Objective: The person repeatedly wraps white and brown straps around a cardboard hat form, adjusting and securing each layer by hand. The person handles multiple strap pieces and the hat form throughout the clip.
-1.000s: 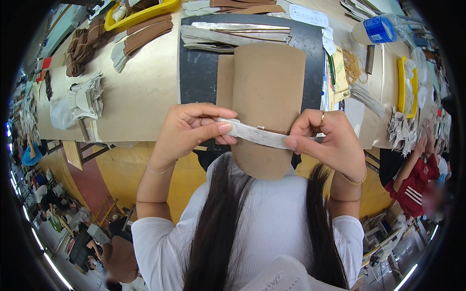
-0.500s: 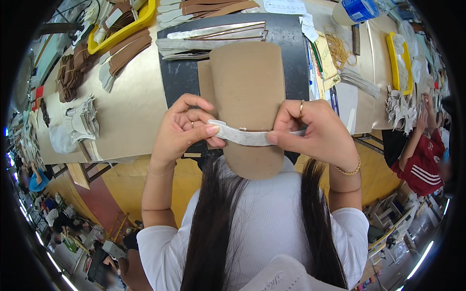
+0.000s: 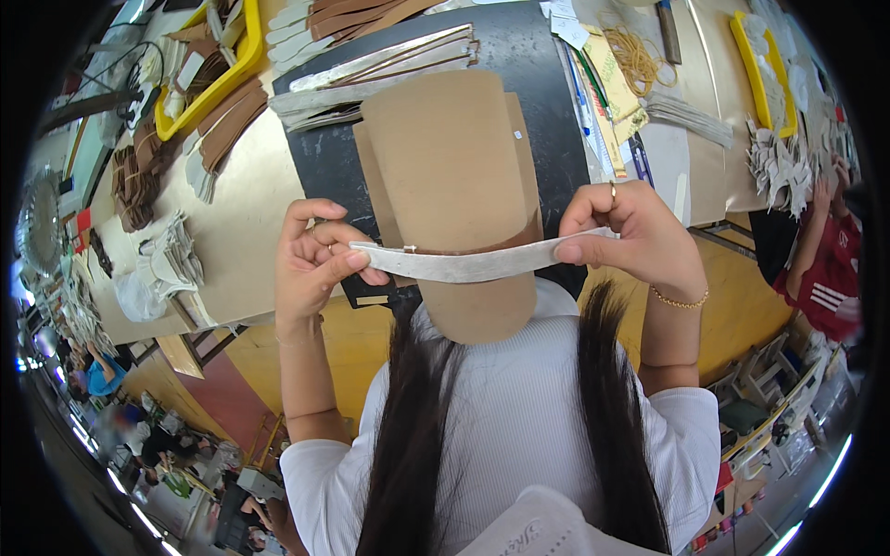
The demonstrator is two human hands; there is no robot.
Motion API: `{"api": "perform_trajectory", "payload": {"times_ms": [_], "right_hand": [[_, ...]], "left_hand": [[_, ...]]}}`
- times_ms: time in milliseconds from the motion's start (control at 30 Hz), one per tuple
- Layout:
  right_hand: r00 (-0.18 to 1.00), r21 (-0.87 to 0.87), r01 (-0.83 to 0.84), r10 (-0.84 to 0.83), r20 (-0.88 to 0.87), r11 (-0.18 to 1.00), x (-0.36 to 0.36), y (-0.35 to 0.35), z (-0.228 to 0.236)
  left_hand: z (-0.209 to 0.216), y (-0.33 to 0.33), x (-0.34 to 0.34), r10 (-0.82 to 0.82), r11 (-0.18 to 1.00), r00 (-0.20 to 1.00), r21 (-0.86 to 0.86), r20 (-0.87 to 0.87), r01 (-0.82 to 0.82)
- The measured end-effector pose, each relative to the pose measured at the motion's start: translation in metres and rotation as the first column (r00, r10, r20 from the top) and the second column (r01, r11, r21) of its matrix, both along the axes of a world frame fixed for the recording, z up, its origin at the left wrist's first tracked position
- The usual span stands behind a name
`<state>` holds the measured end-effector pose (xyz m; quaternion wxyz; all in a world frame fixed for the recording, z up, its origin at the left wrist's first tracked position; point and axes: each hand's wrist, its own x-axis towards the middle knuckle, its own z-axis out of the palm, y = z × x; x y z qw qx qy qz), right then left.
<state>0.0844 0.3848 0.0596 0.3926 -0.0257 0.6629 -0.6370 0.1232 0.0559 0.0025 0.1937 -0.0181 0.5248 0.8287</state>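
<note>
Moved: both hands spread wider apart since earlier, pulling the strip longer.
Left hand (image 3: 320, 255): pinches the pale strip (image 3: 473, 264) end.
Right hand (image 3: 630, 236): pinches the other end, keeping it taut.
Strip: stretched across the brown card panel (image 3: 454, 185), above the black mat (image 3: 528, 56).

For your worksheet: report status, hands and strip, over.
Left hand and right hand pinch the strip ends. Strip stretched across the brown card. Nothing in the way.

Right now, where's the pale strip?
Head view, centre: the pale strip is stretched across the front of the tan card piece, its ends pinched by the left hand and right hand.
</note>
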Motion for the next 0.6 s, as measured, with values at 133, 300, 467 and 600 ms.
{"api": "perform_trajectory", "payload": {"times_ms": [133,300,467,600], "right_hand": [[0.991,-0.061,0.047,-0.039,0.126,0.997,0.000,-0.001,-0.015],[0.990,-0.152,0.078,-0.059,0.126,0.985,0.003,-0.004,-0.035],[0.985,-0.192,0.104,-0.074,0.157,0.976,0.005,-0.008,-0.047],[0.980,-0.153,0.128,-0.101,0.171,0.980,0.009,-0.012,-0.054]], "left_hand": [[-0.010,0.004,0.001,0.016,0.999,0.999,0.036,0.029,-0.017],[-0.015,0.008,0.000,0.006,0.998,0.999,0.070,0.050,-0.009],[-0.017,0.012,-0.001,0.015,0.997,0.998,0.073,0.059,-0.020],[-0.018,0.013,-0.002,0.025,0.999,0.996,0.031,0.081,-0.028]]}}
